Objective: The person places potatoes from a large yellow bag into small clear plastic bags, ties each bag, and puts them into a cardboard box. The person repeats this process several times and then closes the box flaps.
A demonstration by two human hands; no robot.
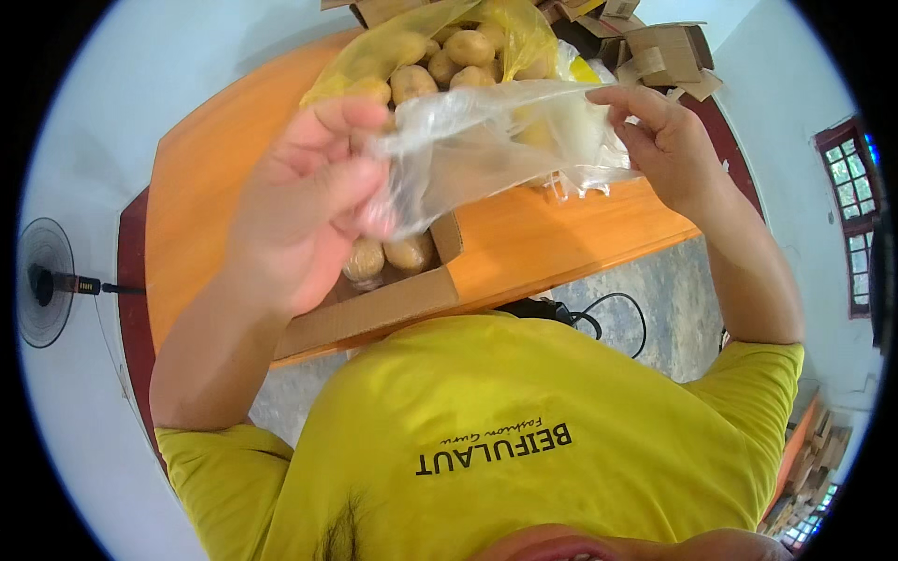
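Note:
A clear plastic bag (pixel 484 147) is stretched in the air between my two hands. My left hand (pixel 316 182) grips its left end with thumb and fingers, slightly blurred. At the other end, my right hand (pixel 652 133) pinches the bag's upper edge at the fingertips. Behind the bag, a yellow plastic bag (pixel 372 56) lies open with several loose potatoes (pixel 470 49) in it. Below my left hand is a cardboard box (pixel 393 301), partly hidden, holding potatoes wrapped in clear film (pixel 409 252).
The boxes and bags rest on an orange table (pixel 203 161). More clear plastic bags (pixel 596 179) lie near my right hand. Torn cardboard boxes (pixel 663 56) are piled at the back right. A fan (pixel 45 280) stands at the left; a black cable (pixel 642 319) hangs beyond the table's near edge.

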